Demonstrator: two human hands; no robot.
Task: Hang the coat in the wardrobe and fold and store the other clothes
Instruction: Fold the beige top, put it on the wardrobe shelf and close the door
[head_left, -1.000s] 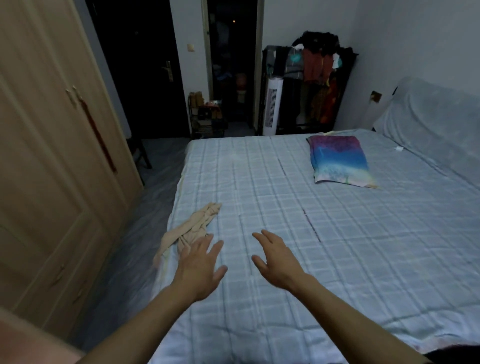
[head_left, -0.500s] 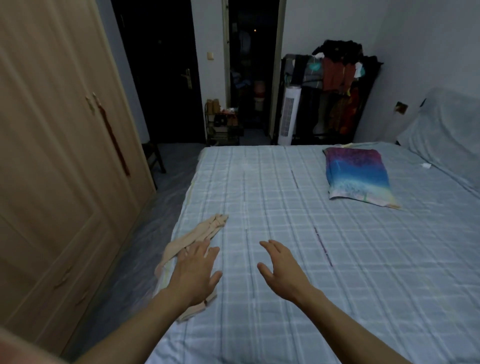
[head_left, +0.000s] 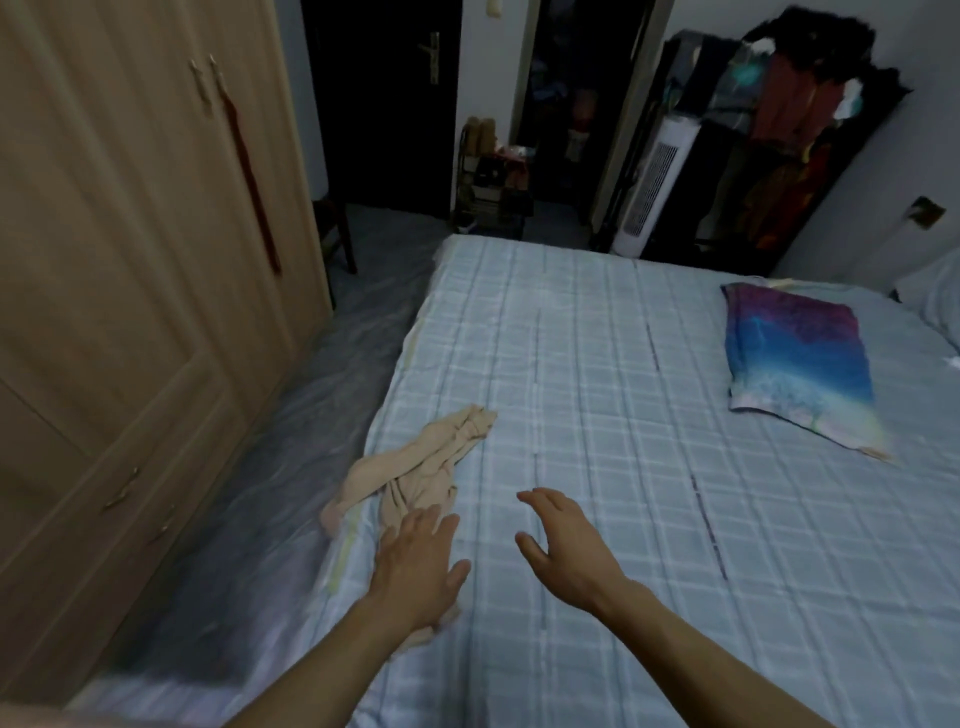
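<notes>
The bed (head_left: 597, 364), covered in a pale blue checked sheet, is filling the middle and right of the view, and its left edge is running diagonally from the near left up toward the far left corner. Between that edge and the closed doors of the wooden wardrobe (head_left: 130, 260) a narrow strip of floor (head_left: 317, 384) is lying open, widening toward a dark doorway (head_left: 566, 104) beyond the foot of the bed. A crumpled beige garment (head_left: 415, 467) is lying right at the left edge of the bed, with one end sagging over that edge toward the floor. A folded blue and purple cloth (head_left: 800, 358) is sitting well apart from it, toward the far right of the bed, and a wide stretch of bare sheet is lying between the two. A white tower fan (head_left: 654, 187) and a loaded clothes rack (head_left: 779, 130) are standing past the far edge. The left hand (head_left: 415, 566) is reaching palm down over the near end of the beige garment, fingers straight and spread, with a bit of the fabric showing under the heel of the palm; whether it is pressing down cannot be told. The right hand (head_left: 566, 545) is hovering just beside it over bare sheet, fingers loosely curved and apart, thumb out, holding nothing.
</notes>
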